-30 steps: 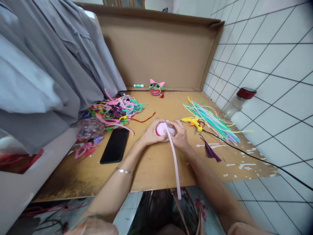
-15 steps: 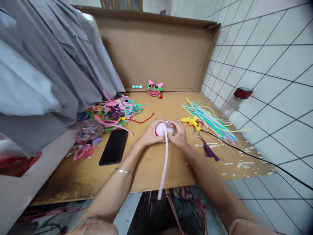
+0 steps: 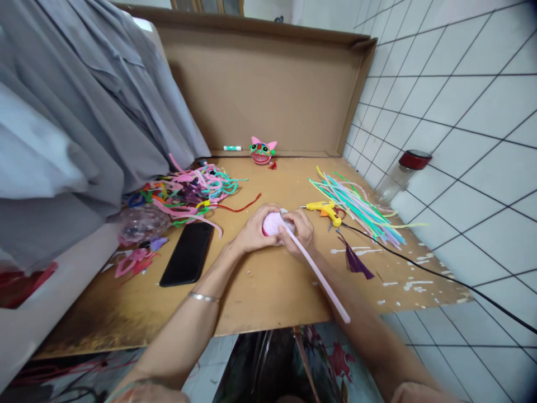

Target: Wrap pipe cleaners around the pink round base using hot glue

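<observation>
A round piece wound with pale lilac pipe cleaner (image 3: 273, 223) sits between my two hands, just above the table's middle. A red edge shows at its left. My left hand (image 3: 257, 228) is wrapped round its left side. My right hand (image 3: 298, 230) grips the right side, its thumb at the spot where the loose tail of the lilac pipe cleaner (image 3: 321, 275) leaves the piece. That tail runs down across my right forearm. Something clear and shiny shows between the right fingers, too small to make out.
A yellow glue gun (image 3: 325, 209) with a black cord, a purple tassel (image 3: 356, 261) and straight pipe cleaners (image 3: 361, 207) lie to the right. On the left are a black phone (image 3: 187, 254) and tangled pipe cleaners (image 3: 193, 190). A cat-faced figure (image 3: 262, 151) stands at the back.
The loose tail of the pipe cleaner has swung from hanging straight down to slanting right over my right forearm. The round piece has turned in my hands. The view has shifted slightly.
</observation>
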The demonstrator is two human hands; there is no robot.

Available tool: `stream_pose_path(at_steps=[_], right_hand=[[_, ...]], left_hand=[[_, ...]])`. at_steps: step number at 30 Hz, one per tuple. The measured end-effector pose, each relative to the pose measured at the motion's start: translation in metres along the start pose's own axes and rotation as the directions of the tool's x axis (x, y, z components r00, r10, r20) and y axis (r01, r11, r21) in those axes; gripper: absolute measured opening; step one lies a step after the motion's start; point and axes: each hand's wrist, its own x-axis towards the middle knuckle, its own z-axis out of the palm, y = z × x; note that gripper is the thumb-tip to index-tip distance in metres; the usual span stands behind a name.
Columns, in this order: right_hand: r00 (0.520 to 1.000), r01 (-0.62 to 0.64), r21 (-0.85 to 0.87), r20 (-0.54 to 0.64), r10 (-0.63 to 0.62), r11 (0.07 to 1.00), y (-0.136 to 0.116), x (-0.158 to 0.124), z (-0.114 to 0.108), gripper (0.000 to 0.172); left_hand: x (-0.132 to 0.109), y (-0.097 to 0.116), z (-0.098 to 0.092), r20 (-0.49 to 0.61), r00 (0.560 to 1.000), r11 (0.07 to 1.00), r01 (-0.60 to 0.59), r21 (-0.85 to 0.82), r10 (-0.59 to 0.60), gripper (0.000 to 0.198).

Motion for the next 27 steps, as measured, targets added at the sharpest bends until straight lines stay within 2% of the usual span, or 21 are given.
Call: stream_pose_path(at_steps=[7,11,17,23,27], right_hand=[[0.996,-0.083,0.028,0.028,0.082,0.996,-0.001,0.000,-0.001,0.007],[0.989,-0.145,0.042,-0.003,0.145,0.989,-0.003,0.000,0.000,0.010],[0.971,-0.234,0.098,-0.015,0.237,0.967,-0.001,0.000,0.001,0.007],[0.913,-0.404,0.237,0.050,0.404,0.884,0.003,0.004,-0.002,0.008],[0.887,-0.460,0.318,0.126,0.444,0.829,0.004,0.007,-0.004,0.008]], left_hand=[[-0.002,-0.005,0.001,-0.002,1.000,0.999,-0.008,0.034,0.008,0.052],[-0.002,-0.010,0.002,0.000,0.998,0.996,-0.067,0.057,0.067,0.054],[-0.001,-0.009,0.001,0.014,0.997,0.995,-0.074,0.071,0.073,0.055],[-0.002,-0.008,0.000,0.012,1.000,1.000,-0.013,0.014,0.013,0.054],[-0.003,-0.006,-0.002,0.023,0.998,0.998,0.052,-0.021,-0.052,0.054]])
